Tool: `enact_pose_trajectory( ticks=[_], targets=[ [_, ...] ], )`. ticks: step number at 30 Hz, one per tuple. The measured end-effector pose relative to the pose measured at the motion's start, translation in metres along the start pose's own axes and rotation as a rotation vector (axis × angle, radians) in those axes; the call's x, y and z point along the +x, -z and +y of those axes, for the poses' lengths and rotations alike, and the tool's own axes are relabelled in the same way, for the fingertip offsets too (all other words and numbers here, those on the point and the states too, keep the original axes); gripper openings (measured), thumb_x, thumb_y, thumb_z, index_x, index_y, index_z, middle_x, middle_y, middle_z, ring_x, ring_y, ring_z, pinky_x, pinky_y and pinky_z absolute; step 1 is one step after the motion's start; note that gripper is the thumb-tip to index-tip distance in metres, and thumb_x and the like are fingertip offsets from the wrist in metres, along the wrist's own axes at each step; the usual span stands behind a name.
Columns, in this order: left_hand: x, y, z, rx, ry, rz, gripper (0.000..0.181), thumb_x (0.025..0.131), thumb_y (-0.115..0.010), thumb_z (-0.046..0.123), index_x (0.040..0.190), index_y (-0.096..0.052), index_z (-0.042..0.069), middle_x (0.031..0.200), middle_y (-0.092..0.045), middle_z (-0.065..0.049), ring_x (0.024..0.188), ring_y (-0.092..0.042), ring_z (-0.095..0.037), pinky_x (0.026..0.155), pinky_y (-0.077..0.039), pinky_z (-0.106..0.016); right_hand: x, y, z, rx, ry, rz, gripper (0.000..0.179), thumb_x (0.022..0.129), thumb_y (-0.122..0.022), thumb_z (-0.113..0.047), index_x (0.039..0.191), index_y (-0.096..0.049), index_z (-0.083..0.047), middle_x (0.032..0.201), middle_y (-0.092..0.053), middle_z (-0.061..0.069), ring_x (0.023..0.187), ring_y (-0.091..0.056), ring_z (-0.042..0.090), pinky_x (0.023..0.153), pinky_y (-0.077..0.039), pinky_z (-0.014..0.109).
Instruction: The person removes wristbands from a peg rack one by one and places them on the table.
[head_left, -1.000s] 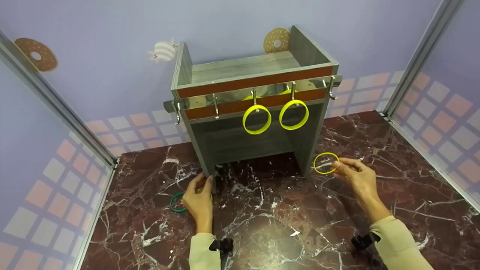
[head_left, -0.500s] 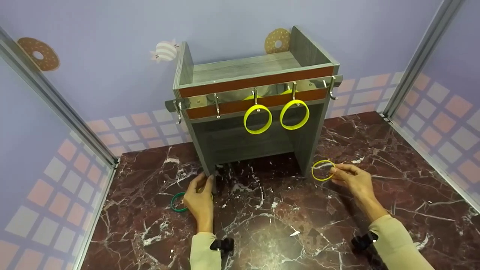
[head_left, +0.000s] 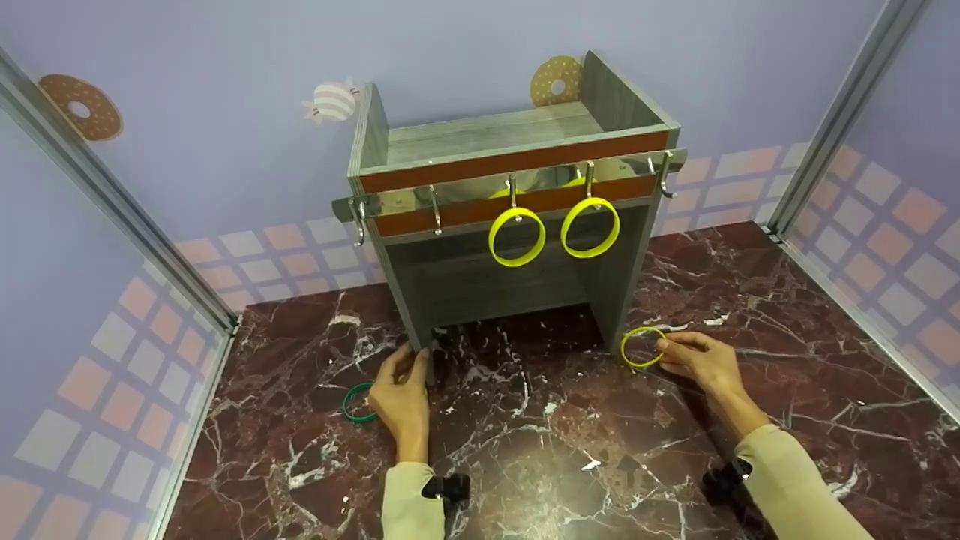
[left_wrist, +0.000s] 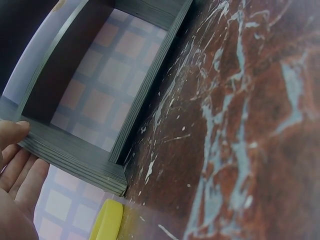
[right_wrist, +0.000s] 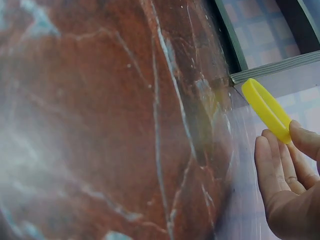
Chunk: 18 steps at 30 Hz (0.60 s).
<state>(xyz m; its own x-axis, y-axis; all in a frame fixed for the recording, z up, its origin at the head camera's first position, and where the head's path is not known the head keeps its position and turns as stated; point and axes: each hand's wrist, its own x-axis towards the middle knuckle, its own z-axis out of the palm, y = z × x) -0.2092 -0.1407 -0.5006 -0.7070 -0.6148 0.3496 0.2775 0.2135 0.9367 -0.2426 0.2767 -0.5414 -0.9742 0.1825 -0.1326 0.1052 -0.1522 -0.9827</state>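
Observation:
In the head view, my right hand (head_left: 705, 364) pinches a yellow ring (head_left: 637, 365) by its edge between thumb and fingers. That ring (right_wrist: 262, 111) is near the foot of the right side panel of a grey wooden rack (head_left: 480, 135); whether it touches the table cannot be told. My left hand (head_left: 401, 397) grips the rack's left side panel low at the front, thumb on one side and fingers on the other. Beside that hand lies a green ring (head_left: 346, 409). Another yellow ring (left_wrist: 109, 220) shows near the panel's foot in the left wrist view, mostly hidden by the hand in the head view.
Across the rack's front runs a metal strip (head_left: 480, 187) with several hooks. Two yellow rings hang there, a left one (head_left: 517, 263) and a right one (head_left: 592, 254). The dark red marbled table (head_left: 540, 465) is bounded by patterned walls (head_left: 225, 150) at the back and sides.
My right hand has lowered the yellow ring and shifted it slightly left, toward the foot of the right panel. The left hand has kept its grip on the rack.

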Motion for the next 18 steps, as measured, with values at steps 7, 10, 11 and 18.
enact_pose_trajectory(
  ticks=[7, 10, 11, 18],
  targets=[
    [0.003, -0.002, -0.014, -0.024, 0.006, 0.014, 0.022, 0.089, -0.083, -0.007, 0.110, -0.078, -0.009, 0.101, -0.076, -0.026, 0.094, -0.074, -0.044, 0.075, -0.057, -0.012, 0.000, -0.003, 0.001, -0.040, -0.001, -0.003, 0.030, 0.098, -0.078, -0.005, 0.120, -0.069, 0.013, 0.091, -0.079, 0.004, 0.080, -0.078, 0.015, 0.080, -0.064, 0.031],
    [0.007, -0.005, -0.029, 0.001, 0.018, 0.022, 0.023, 0.089, -0.085, -0.004, 0.111, -0.078, -0.007, 0.102, -0.076, -0.023, 0.094, -0.075, -0.041, 0.073, -0.056, -0.011, 0.001, -0.003, 0.003, -0.044, -0.012, 0.003, 0.031, 0.098, -0.079, -0.005, 0.121, -0.069, 0.013, 0.091, -0.079, 0.004, 0.080, -0.078, 0.015, 0.081, -0.064, 0.032],
    [0.008, -0.005, -0.032, 0.008, 0.020, 0.023, 0.023, 0.089, -0.085, -0.003, 0.111, -0.079, -0.006, 0.102, -0.077, -0.023, 0.094, -0.075, -0.040, 0.073, -0.056, -0.011, 0.001, -0.003, 0.004, -0.046, -0.014, 0.004, 0.032, 0.097, -0.079, -0.005, 0.121, -0.068, 0.014, 0.091, -0.079, 0.004, 0.081, -0.078, 0.015, 0.081, -0.064, 0.032],
    [0.007, -0.005, -0.032, -0.021, -0.003, 0.017, 0.023, 0.088, -0.085, -0.004, 0.110, -0.079, -0.007, 0.101, -0.076, -0.024, 0.093, -0.075, -0.041, 0.073, -0.057, -0.012, 0.003, -0.002, 0.006, -0.058, -0.020, -0.005, 0.038, 0.098, -0.076, 0.000, 0.128, -0.063, 0.019, 0.092, -0.078, 0.004, 0.082, -0.077, 0.015, 0.081, -0.064, 0.031]
  ],
)
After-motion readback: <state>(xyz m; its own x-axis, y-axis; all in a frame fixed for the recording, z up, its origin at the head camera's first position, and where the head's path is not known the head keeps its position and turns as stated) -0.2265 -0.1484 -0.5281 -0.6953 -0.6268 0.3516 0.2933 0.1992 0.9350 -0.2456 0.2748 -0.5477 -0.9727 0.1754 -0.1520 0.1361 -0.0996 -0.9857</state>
